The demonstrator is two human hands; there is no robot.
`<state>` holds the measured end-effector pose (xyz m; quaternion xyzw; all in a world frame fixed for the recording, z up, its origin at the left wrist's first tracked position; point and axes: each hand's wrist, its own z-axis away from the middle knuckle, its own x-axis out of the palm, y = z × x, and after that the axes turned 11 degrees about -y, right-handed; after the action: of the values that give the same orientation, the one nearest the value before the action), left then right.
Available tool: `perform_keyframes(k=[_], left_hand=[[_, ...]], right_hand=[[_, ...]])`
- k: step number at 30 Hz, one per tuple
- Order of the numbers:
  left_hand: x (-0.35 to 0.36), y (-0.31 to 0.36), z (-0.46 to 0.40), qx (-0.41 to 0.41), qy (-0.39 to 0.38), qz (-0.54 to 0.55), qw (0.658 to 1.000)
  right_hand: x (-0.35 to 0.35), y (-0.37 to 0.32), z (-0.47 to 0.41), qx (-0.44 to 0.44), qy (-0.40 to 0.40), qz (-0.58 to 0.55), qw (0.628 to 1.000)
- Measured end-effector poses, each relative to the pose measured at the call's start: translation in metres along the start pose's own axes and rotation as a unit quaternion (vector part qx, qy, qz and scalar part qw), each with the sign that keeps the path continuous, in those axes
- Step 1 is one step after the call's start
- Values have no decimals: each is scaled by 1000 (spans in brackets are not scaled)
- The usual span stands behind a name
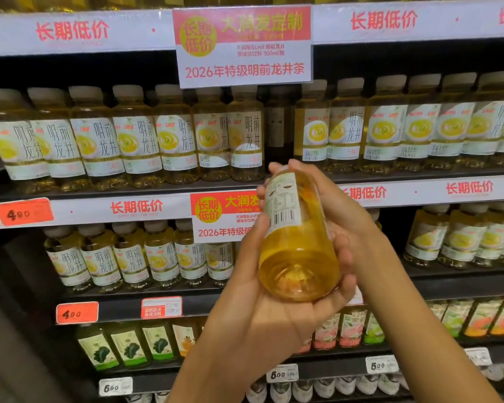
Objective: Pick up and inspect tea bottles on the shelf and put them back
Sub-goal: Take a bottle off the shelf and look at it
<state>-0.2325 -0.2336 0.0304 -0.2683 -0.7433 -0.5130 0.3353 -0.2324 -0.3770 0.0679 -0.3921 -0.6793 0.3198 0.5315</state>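
Note:
A tea bottle [296, 242] of yellow liquid is tilted with its base toward me and its barcode label facing up. My left hand [253, 289] cradles it from below and the left, palm up, thumb along its side. From the right, my right hand [341, 210] wraps its fingers round the bottle's upper part and cap end. Rows of the same white-capped tea bottles [134, 141] fill the shelf behind, with a dark gap [278, 126] in that row just above the held bottle.
A second row of the same tea bottles [134, 257] stands on the shelf below. Lower shelves hold green and pink labelled drinks [128, 344]. Red and white price strips [137, 207] and a hanging promotion sign [245, 45] run along the shelf edges.

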Motion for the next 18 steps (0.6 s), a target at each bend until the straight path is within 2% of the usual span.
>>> perform_keyframes(k=[1, 2, 5, 6, 8, 9, 10, 13, 18], left_hand=[[-3, 0, 5, 0, -47, 8, 999], [-12, -1, 7, 5, -52, -8, 999], [-18, 9, 7, 34, 24, -166, 985], [-19, 11, 8, 49, 49, -265, 962], [-16, 15, 11, 54, 79, -471, 877], [-15, 16, 11, 63, 85, -525, 845], [-14, 16, 11, 73, 87, -546, 830], [-16, 15, 7, 90, 78, -546, 829], [-20, 9, 5, 98, 62, -509, 853]], right_hand=[[0, -3, -2, -20, -3, 15, 1000], [0, -7, -3, -55, -7, 32, 998], [3, -23, 0, -144, -35, 120, 982], [3, -27, 2, -167, -39, 153, 973], [10, -32, 5, -203, -42, 222, 953], [14, -33, 7, -213, -41, 248, 944], [17, -32, 8, -221, -41, 267, 937], [25, -30, 8, -218, -33, 286, 933], [23, -34, 10, -150, -64, 244, 956]])
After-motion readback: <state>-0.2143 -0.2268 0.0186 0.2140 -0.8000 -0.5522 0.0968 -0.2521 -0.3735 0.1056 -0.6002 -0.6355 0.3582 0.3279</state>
